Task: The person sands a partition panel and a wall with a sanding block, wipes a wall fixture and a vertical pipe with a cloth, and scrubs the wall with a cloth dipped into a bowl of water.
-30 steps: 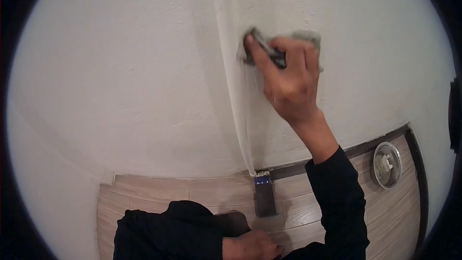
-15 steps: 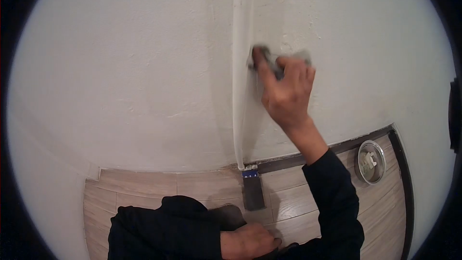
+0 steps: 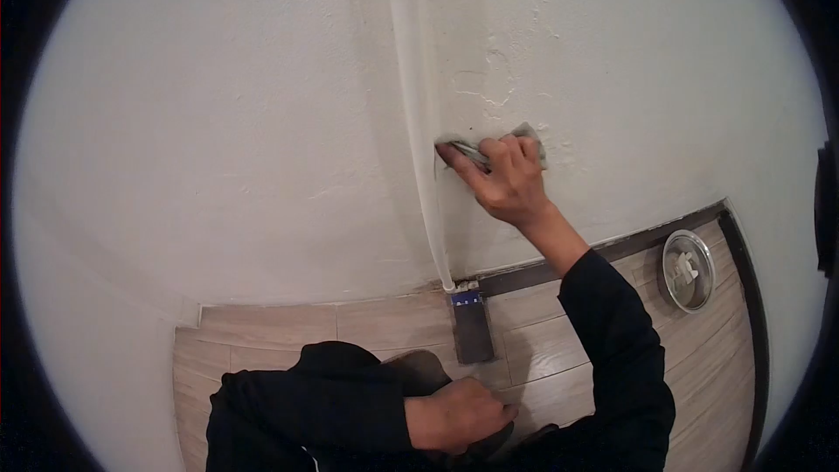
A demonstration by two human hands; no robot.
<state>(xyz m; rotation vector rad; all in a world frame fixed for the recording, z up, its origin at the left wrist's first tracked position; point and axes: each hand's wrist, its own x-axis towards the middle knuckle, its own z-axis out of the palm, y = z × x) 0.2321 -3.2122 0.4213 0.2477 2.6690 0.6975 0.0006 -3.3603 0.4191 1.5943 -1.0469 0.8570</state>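
Note:
My right hand (image 3: 511,179) is closed round a crumpled grey-green cloth (image 3: 529,147). It presses the cloth to the white wall (image 3: 288,105), just right of a thin white vertical pipe (image 3: 412,105). Cloth folds stick out on both sides of the fingers. Low in the view, my left hand (image 3: 459,415) lies near my knees, its fingers curled in. Whatever those fingers may hold is hidden.
A round metal bowl (image 3: 688,271) with pale pieces in it stands on the wood-look floor (image 3: 271,323) at right. A dark flat piece with a blue end (image 3: 474,328) lies at the pipe's foot. Dark skirting (image 3: 612,249) edges the wall. Cracked, raised paint (image 3: 494,92) shows above the cloth.
My right hand has moved down the wall with the cloth, staying beside the pipe. The view has shifted slightly. My left hand stays low, near my knees.

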